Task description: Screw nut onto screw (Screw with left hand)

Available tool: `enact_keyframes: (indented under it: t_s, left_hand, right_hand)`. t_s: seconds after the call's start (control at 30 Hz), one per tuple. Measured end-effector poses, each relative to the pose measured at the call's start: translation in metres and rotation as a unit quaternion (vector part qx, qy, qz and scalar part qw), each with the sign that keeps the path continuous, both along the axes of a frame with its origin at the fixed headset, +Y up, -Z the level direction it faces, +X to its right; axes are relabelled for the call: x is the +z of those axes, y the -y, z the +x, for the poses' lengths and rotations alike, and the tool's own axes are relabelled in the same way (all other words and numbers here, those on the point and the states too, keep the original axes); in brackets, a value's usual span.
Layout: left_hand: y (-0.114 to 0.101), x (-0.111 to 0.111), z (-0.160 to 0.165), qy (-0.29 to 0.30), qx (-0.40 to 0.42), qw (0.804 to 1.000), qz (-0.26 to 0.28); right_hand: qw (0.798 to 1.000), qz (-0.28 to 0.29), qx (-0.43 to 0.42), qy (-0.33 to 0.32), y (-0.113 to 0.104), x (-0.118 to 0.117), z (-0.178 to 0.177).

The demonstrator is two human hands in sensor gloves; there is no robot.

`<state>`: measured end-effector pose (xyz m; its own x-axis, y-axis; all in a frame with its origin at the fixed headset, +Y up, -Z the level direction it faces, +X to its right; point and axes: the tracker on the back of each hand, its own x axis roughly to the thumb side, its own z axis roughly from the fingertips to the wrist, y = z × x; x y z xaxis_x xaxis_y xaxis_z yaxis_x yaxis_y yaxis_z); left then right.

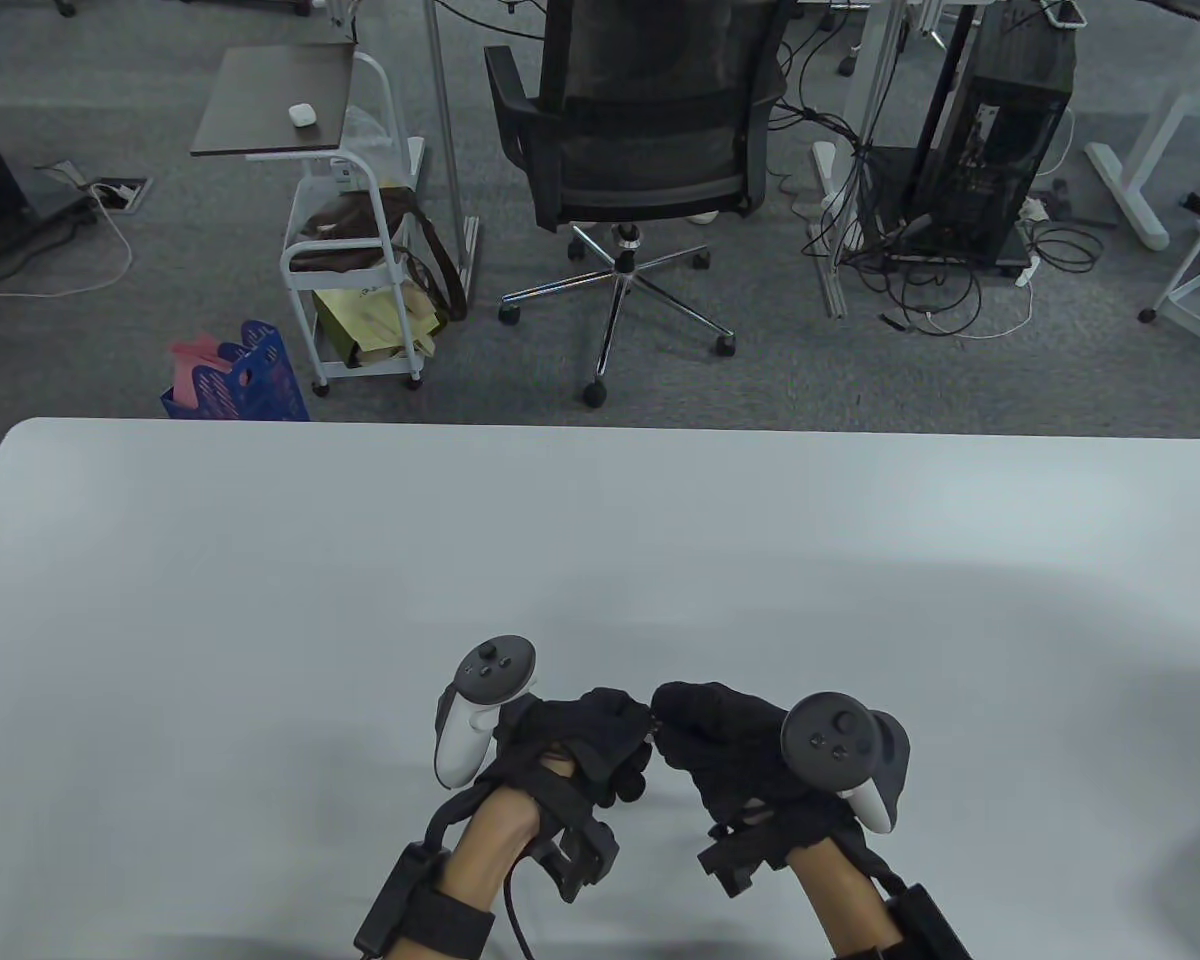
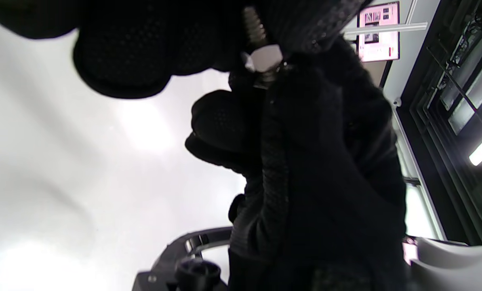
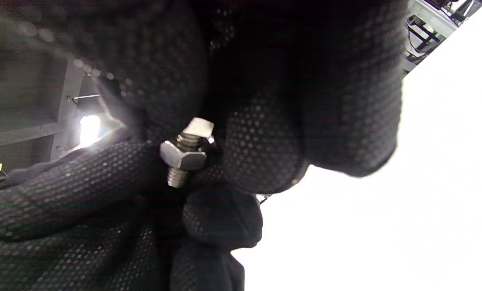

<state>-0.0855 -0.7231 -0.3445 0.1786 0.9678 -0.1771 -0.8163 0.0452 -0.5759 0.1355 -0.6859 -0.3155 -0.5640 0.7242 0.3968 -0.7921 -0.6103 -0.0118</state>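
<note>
My left hand (image 1: 628, 735) and right hand (image 1: 675, 722) meet fingertip to fingertip just above the table (image 1: 260, 600) near its front edge. Between them is a small steel screw (image 3: 177, 177) with a hex nut (image 3: 183, 155) partway along its thread. In the right wrist view my right fingers (image 3: 265, 153) pinch the screw's head end, and a left finger (image 3: 83, 182) lies against the nut. In the left wrist view the nut (image 2: 264, 57) and bare thread (image 2: 250, 20) show between my left fingers (image 2: 119, 60) and the right hand (image 2: 325, 141). In the table view the gloves hide both parts.
Beyond the table's far edge stand an office chair (image 1: 640, 130), a white cart (image 1: 360, 290) with bags, a blue basket (image 1: 245, 385) and a computer tower (image 1: 990, 170) with cables on the floor.
</note>
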Motion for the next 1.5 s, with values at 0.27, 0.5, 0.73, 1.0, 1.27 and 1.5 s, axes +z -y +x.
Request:
enact_keyframes:
  t_s: [0.27,0.5,0.73,1.0,1.27,1.5]
  left_hand:
    - [-0.0010,0.0008,0.0011,-0.016,-0.008,1.000,0.012]
    - [0.0009,0.0006,-0.0011,-0.018,0.002,1.000,0.004]
    - [-0.0001,-0.0001,-0.0010,0.009,0.006,1.000,0.004]
    - [-0.0018,0.0006,-0.0015,-0.017,-0.005,1.000,0.009]
    - [-0.0005,0.0006,-0.0028,-0.022,-0.006,1.000,0.010]
    - [-0.0019,0.0013,-0.0015,0.004,-0.005,1.000,0.006]
  right_hand:
    - [1.000,0.012,0.005,0.008,-0.0010,0.0006,0.0007]
    - [1.000,0.014,0.002,0.009,-0.0010,0.0003,0.0009]
    - [1.000,0.015,0.006,0.007,-0.0015,0.0012,-0.0004]
    - [1.000,0.020,0.005,0.006,-0.0027,0.0020,-0.0004]
    - [1.000,0.021,0.009,0.009,-0.0027,0.0025,-0.0007]
    - [1.000,0.019,0.006,0.008,-0.0027,0.0026,-0.0011]
